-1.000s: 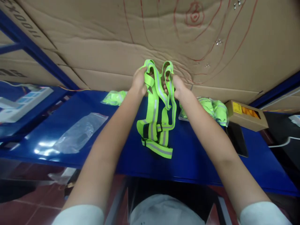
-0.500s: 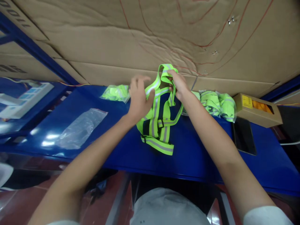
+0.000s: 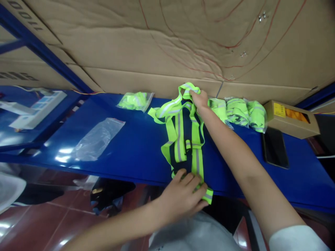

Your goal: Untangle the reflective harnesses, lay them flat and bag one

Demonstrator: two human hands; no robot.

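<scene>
A neon-yellow strap harness (image 3: 179, 136) with grey reflective stripes lies spread over the blue table (image 3: 141, 146), its lower end reaching the front edge. My right hand (image 3: 199, 100) pinches the looped straps at the top, near the cardboard. At the bottom, my left hand (image 3: 184, 191) has its fingers curled over the lower band, and a short strap end sticks out past the fingers. Part of that band is hidden under the left hand.
An empty clear bag (image 3: 99, 139) lies left. Bagged yellow bundles sit at the back, one left (image 3: 134, 101), others right (image 3: 237, 111). A phone (image 3: 275, 147), an open cardboard box (image 3: 291, 119) and a white power strip (image 3: 39, 109) are farther out.
My left hand has moved from the upper left of the harness down to its lower band and closed on it. The harness is stretched longer toward the front edge; my right hand dropped slightly.
</scene>
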